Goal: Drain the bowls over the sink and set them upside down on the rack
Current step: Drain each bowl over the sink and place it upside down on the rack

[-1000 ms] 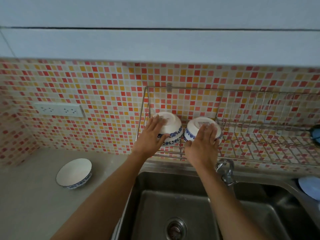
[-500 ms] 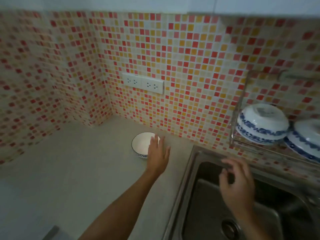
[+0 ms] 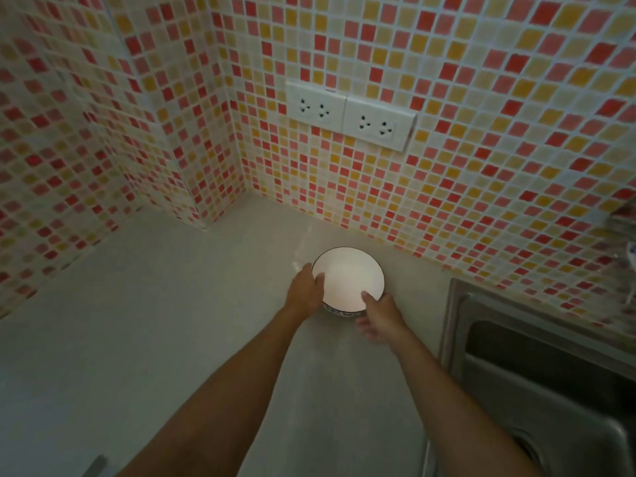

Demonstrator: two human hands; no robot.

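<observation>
A white bowl (image 3: 348, 278) with a dark rim and blue pattern stands upright on the grey counter (image 3: 172, 339), close to the tiled wall. My left hand (image 3: 304, 290) grips its left rim, thumb over the edge. My right hand (image 3: 378, 316) holds the near right rim, thumb on the rim and fingers below the side. The steel sink (image 3: 537, 366) lies to the right. Only a sliver of the rack (image 3: 624, 218) shows at the right edge, and the bowls on it are out of view.
A double wall socket (image 3: 351, 115) sits on the mosaic tiles above the bowl. The tiled corner (image 3: 220, 187) closes the counter at the back left. A dark object (image 3: 94, 466) pokes in at the bottom left edge.
The view swung left from the rack to the counter. Both hands left the two upturned bowls on the rack, moved to the counter bowl and took hold of its rim.
</observation>
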